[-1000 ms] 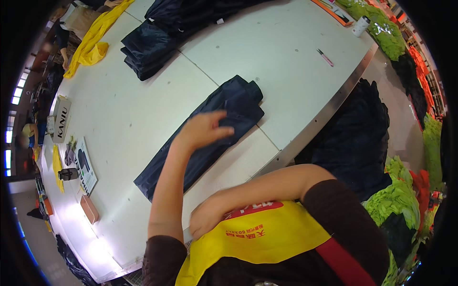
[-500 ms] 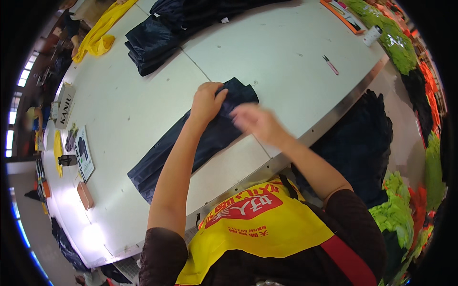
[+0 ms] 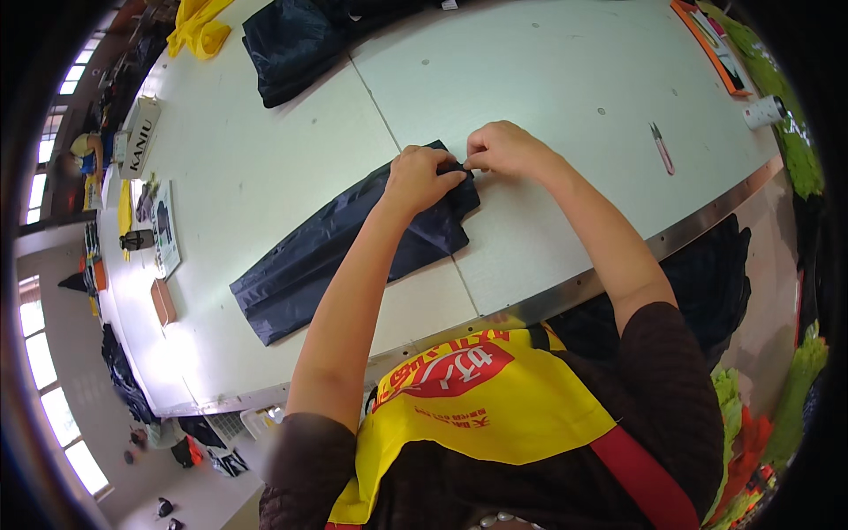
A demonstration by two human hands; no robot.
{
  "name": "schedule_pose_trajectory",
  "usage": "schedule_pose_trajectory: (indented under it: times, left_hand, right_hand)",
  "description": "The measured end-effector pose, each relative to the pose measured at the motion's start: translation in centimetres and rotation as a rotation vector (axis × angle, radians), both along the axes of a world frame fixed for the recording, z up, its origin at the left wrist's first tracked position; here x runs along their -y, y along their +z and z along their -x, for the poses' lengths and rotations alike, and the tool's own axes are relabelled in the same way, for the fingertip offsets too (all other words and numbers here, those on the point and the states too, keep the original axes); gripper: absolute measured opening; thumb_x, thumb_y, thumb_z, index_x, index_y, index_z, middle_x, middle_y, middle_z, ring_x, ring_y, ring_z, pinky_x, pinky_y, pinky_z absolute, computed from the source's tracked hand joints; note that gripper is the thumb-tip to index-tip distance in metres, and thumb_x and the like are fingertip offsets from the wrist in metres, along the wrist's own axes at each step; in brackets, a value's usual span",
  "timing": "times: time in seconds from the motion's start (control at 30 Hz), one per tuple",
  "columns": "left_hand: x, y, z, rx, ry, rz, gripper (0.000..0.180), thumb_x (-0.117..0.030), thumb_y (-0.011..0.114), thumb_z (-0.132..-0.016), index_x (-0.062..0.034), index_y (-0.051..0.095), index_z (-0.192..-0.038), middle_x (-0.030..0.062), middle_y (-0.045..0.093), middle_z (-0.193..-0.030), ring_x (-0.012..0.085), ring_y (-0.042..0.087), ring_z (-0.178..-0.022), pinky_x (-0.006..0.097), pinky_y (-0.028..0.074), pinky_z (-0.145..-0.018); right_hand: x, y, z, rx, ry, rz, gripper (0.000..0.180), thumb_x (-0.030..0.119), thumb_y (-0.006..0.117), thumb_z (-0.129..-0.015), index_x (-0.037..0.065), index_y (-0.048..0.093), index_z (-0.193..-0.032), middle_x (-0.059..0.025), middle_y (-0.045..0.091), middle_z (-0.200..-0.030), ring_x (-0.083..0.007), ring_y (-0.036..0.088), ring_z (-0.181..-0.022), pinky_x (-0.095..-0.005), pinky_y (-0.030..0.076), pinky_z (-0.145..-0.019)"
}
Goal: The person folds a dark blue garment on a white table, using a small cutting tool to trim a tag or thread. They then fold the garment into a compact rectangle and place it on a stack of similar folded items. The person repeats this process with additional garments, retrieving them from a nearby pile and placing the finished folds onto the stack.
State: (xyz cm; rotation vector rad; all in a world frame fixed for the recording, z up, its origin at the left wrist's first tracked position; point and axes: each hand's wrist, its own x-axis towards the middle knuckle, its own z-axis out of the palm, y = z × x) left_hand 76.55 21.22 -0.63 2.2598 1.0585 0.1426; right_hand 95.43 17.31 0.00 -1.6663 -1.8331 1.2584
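Observation:
A long, narrow, folded navy garment (image 3: pixel 327 265) with a slight sheen lies slantwise on the white table (image 3: pixel 530 97) before me. Its exact kind cannot be told in its folded state. Near its far right end my left hand (image 3: pixel 418 184) rests on top, with thumb and fingers closed on the fabric. Just beside it, my right hand (image 3: pixel 505 150) pinches the edge of the same end between thumb and fingertips. The cloth is bunched between the two hands, and the fingers partly hide it.
A dark folded garment pile (image 3: pixel 291 53) lies farther back, with yellow cloth (image 3: pixel 201 31) at far left. Pink-handled thread snips (image 3: pixel 662 150), an orange tray (image 3: pixel 711 49) and a white cylindrical container (image 3: pixel 764 112) sit at right. Dark cloth (image 3: pixel 707 274) hangs beyond the table's metal edge (image 3: pixel 680 237).
My right hand has moved in to the garment's far end and now pinches its edge. My left hand has shifted slightly toward that end. The view has turned a little.

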Motion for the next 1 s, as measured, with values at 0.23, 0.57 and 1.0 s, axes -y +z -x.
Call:
schedule_pose_trajectory:
  times: [0.23, 0.57, 1.0]
  left_hand:
    - [0.7, -0.8, -0.6, 0.197, 0.182, 0.251, 0.023, -0.018, 0.067, -0.078, 0.0005, 0.068, -0.092, 0.0081, 0.067, -0.079, 0.0122, 0.058, -0.073, 0.026, 0.046, -0.072]
    - [0.2, -1.0, -0.5, 0.344, 0.357, 0.426, 0.024, -0.022, 0.066, -0.080, -0.0003, 0.068, -0.090, 0.0045, 0.065, -0.075, 0.0102, 0.057, -0.071, 0.024, 0.045, -0.069]
    - [0.3, -0.5, -0.2, 0.406, 0.425, 0.408, 0.025, -0.023, 0.067, -0.079, 0.0016, 0.068, -0.086, 0.0041, 0.064, -0.073, 0.0103, 0.056, -0.070, 0.024, 0.045, -0.068]
  right_hand:
    - [-2.1, 0.2, 0.2, -0.052, 0.090, -0.090, 0.017, 0.020, 0.060, -0.078, 0.004, 0.062, -0.077, -0.0041, 0.057, -0.064, -0.0123, 0.050, -0.060, -0.0277, 0.040, -0.055]
    - [3.8, -5.2, -10.3, 0.142, -0.715, -0.496, 0.028, 0.024, 0.060, -0.085, 0.006, 0.060, -0.106, -0.0095, 0.062, -0.104, -0.0232, 0.059, -0.092, -0.0332, 0.045, -0.083]
    - [13.5, -10.4, -26.5, 0.592, -0.820, -0.107, 0.027, 0.030, 0.052, -0.087, 0.004, 0.059, -0.083, -0.0096, 0.060, -0.076, -0.0205, 0.057, -0.066, -0.0355, 0.045, -0.057]
